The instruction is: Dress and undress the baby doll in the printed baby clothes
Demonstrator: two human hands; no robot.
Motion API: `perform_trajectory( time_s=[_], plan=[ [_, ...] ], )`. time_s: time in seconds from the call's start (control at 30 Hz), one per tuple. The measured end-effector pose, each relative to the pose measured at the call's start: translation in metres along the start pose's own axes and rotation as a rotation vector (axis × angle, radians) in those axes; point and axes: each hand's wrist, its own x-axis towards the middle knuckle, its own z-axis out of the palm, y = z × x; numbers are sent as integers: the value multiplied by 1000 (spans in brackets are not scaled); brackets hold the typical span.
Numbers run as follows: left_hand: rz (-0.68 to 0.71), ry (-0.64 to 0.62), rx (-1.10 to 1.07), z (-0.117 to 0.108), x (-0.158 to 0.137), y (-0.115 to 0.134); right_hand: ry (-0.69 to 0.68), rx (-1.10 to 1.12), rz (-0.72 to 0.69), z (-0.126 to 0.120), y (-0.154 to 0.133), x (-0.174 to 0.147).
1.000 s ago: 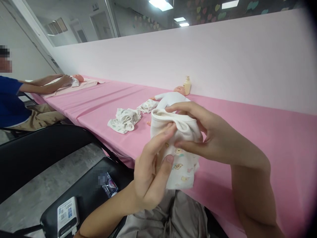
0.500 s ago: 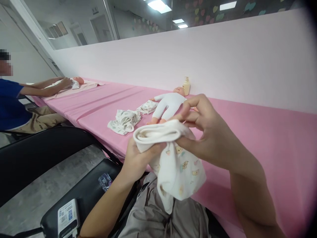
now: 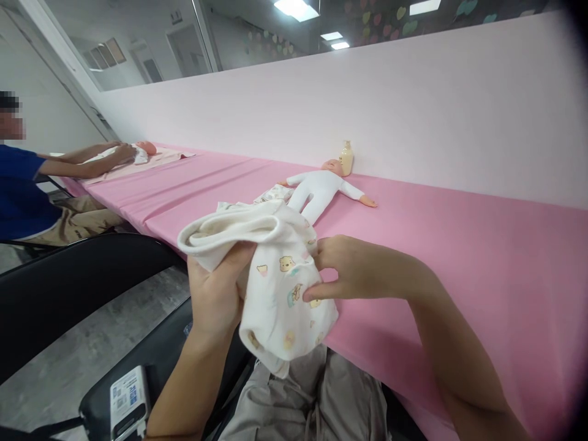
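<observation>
A white baby garment [image 3: 287, 288] printed with small bears hangs above my lap, its thick plain band bunched open at the top. My left hand [image 3: 218, 294] is closed round it under the band, thumb in front. At the garment's right side is my right hand [image 3: 353, 266], its thumb against the printed front and its other fingers partly hidden behind the cloth. Beyond lies a baby doll [image 3: 315, 187] in a white suit, on its back, its feet hidden by the garment. A folded patterned cloth [image 3: 275, 193] shows beside the doll.
The pink-covered table [image 3: 459, 245] runs along a white wall. A pale yellow bottle [image 3: 346, 158] stands by the doll's head. To my left, a black chair [image 3: 160, 349] holds a white box-like device [image 3: 128, 398]. Farther left, a person in blue [image 3: 21, 190] handles another doll [image 3: 146, 147].
The garment has moved left and nearer in my left hand, covering most of the crumpled cloth on the table. My right hand has dropped from its top band to its printed side.
</observation>
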Motion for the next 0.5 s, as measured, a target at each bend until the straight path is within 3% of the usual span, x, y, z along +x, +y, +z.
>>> perform_trajectory(
  time_s=[0.1,0.2,0.3,0.4,0.5],
  plan=[
    [-2,105,4,-6,-1,-6,-9,25,-61,-5,14,5],
    [31,115,-19,-14,2,-12,137,2,-46,-16,22,-2],
    [74,51,33,-24,11,-14,335,37,-51,-27,22,-17],
    [-5,-64,155,-34,21,-16,556,69,-21,-33,17,-28],
    [-60,-116,211,-40,28,-17,627,100,-4,-33,12,-32]
  ],
)
